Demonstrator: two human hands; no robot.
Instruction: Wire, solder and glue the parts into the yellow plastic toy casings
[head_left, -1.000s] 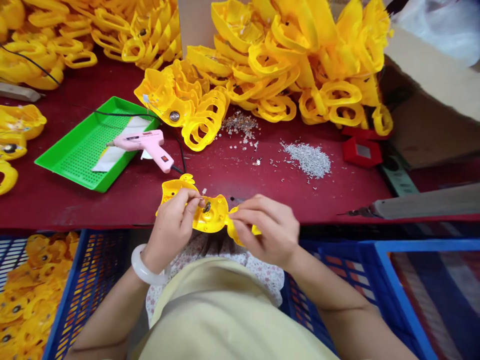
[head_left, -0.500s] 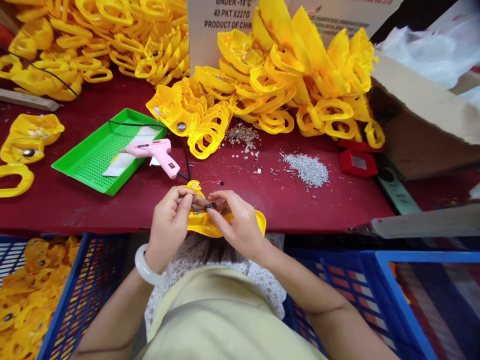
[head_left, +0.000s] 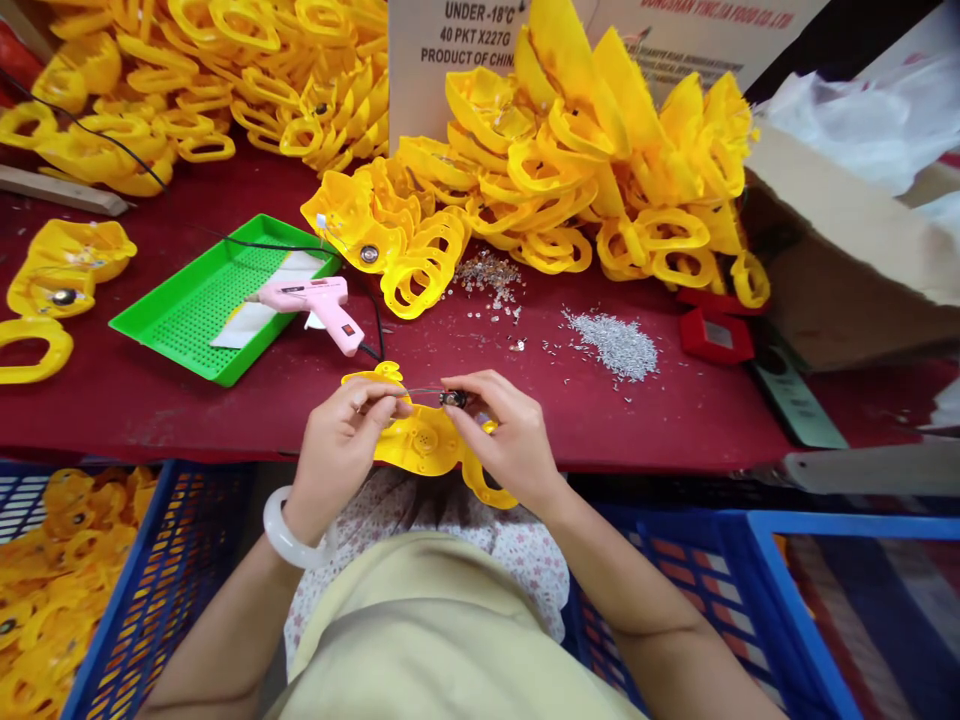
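A small round black speaker (head_left: 452, 398) is pinched between the thumb and fingers of my right hand (head_left: 517, 435). Thin wires (head_left: 424, 390) stretch from it to my left hand (head_left: 341, 430), whose fingertips are closed on them. Below both hands lies a yellow plastic shell (head_left: 420, 442), hollow side up, with a ring of small holes at its middle and a loop handle reaching past the table's front edge. My left fingers cover part of its upper end. A pink glue gun (head_left: 319, 302) rests on the rim of a green tray (head_left: 169, 335) beyond my left hand.
Stacked yellow shells (head_left: 555, 170) fill the back of the red table (head_left: 480, 345). Loose metal pins (head_left: 616, 342) and small shiny discs (head_left: 491, 275) lie in heaps. A red box (head_left: 716, 335) stands at right. Blue crates (head_left: 154, 560) flank my lap.
My hands have drawn apart, pulling the wires out straight. The speaker has moved right in my right hand, baring the middle of the shell, and the shell's handle now hangs lower.
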